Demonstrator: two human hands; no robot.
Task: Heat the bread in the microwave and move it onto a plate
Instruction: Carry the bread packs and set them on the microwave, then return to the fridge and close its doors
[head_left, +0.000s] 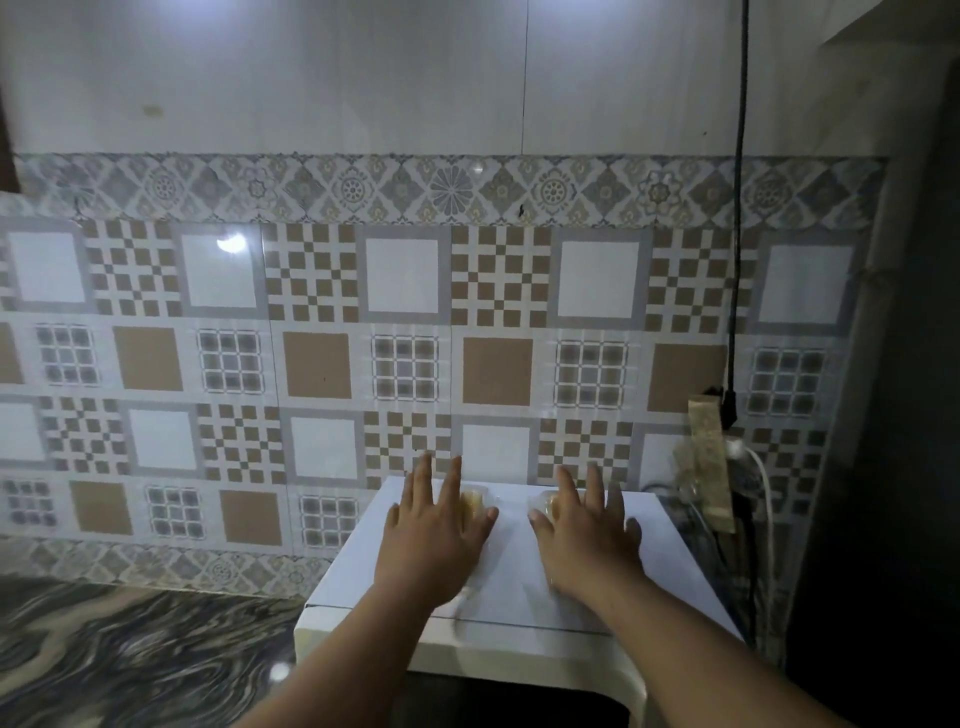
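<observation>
Lower centre: left hand (434, 525) and right hand (584, 530), fingers straight, press flat on clear bread packet (480, 506) atop white microwave (519, 634), probably steadying it.

Dim, soft view; glare spots dot the glossy wall tiles (234, 242), the right edge falls into shadow, and edges bow.

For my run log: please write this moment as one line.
left hand: flat on bread pack | right hand: flat on pack | microwave: underneath

Both hands (511, 535) lie flat over wrapped bread (475, 504) atop the microwave (511, 618).
</observation>
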